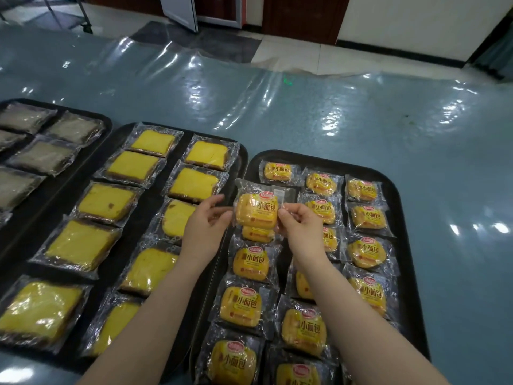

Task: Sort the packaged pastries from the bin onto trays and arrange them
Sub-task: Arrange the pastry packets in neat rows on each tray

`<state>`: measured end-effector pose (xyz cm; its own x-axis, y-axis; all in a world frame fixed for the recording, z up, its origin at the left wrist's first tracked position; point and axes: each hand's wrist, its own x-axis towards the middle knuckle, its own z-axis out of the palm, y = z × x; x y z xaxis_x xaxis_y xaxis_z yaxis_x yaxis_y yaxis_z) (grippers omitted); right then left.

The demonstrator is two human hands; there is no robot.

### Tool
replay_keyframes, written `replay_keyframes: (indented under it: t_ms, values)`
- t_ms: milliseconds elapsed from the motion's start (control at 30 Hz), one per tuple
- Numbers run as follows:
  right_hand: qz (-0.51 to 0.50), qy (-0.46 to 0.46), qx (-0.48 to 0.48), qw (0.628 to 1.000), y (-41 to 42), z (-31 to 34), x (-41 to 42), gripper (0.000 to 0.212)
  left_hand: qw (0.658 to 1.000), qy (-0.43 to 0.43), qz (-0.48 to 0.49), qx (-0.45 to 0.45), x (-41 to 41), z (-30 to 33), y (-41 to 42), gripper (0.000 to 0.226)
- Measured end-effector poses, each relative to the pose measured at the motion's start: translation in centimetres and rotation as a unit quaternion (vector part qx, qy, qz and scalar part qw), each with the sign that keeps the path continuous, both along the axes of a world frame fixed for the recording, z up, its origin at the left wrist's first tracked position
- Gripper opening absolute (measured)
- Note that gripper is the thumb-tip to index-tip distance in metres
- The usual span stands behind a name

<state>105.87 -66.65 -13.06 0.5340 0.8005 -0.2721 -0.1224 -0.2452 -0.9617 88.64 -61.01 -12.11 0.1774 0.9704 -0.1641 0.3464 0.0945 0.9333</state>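
A small yellow bun in a clear wrapper (256,208) hangs just above the right black tray (404,245). My left hand (204,230) pinches its left edge and my right hand (301,226) pinches its right edge. Below it lie several more wrapped buns in three columns, such as one (251,263) directly under my hands. The middle black tray (243,154) holds several wrapped yellow cake slices (108,201) in two columns. A third tray (107,118) at far left carries brownish wrapped pastries (44,157). No bin is in view.
The trays sit side by side on a blue table under wrinkled clear plastic (305,107). Bare table stretches behind and to the right of the trays. Beyond the far edge are a tiled floor and a door (180,12).
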Motion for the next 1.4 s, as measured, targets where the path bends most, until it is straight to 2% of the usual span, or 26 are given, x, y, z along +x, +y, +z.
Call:
replay_keyframes:
  t_ms: [67,200,333,467,667,800,900,1000,1100,1233,1400]
  values:
    - [0.0,0.007,0.001,1.0,0.0,-0.3,0.4,0.009,0.999,0.012,-0.028,0.021,0.6,-0.1,-0.2,0.022]
    - [0.013,-0.02,-0.007,1.0,0.4,-1.4,1.6,0.025,0.998,0.039,-0.036,0.038,1.6,-0.8,0.5,0.019]
    - [0.012,-0.03,-0.041,0.999,1.8,-2.4,2.7,0.023,0.998,0.034,-0.039,0.029,2.8,-1.7,2.1,0.011]
    - [0.023,-0.137,-0.073,0.988,3.8,-3.3,3.8,0.026,0.994,0.097,-0.033,0.035,4.5,-3.0,4.3,0.019]
    - [0.042,-0.317,-0.098,0.942,6.8,-3.9,4.8,0.063,0.971,0.204,-0.062,0.104,6.8,-4.8,6.7,0.026]
    - [0.106,-0.423,-0.122,0.891,7.8,-4.7,5.6,0.054,0.939,0.298,-0.082,0.152,7.4,-5.8,7.2,0.029]
    - [0.095,-0.506,-0.1,0.851,8.4,-5.1,6.2,0.045,0.929,0.302,-0.08,0.199,8.3,-6.2,6.7,0.041]
    - [0.156,-0.532,-0.077,0.829,9.9,-5.0,7.0,0.04,0.92,0.301,-0.133,0.212,9.9,-6.6,5.8,0.061]
    - [0.241,-0.548,-0.115,0.793,11.5,-5.0,8.1,0.053,0.894,0.354,-0.202,0.186,10.8,-7.8,5.0,0.08]
    - [0.281,-0.551,-0.141,0.773,12.3,-5.8,8.6,0.06,0.865,0.405,-0.244,0.171,10.9,-9.2,4.6,0.086]
    - [0.299,-0.577,-0.142,0.747,12.2,-6.3,8.7,0.053,0.854,0.418,-0.261,0.168,10.9,-9.4,5.0,0.085]
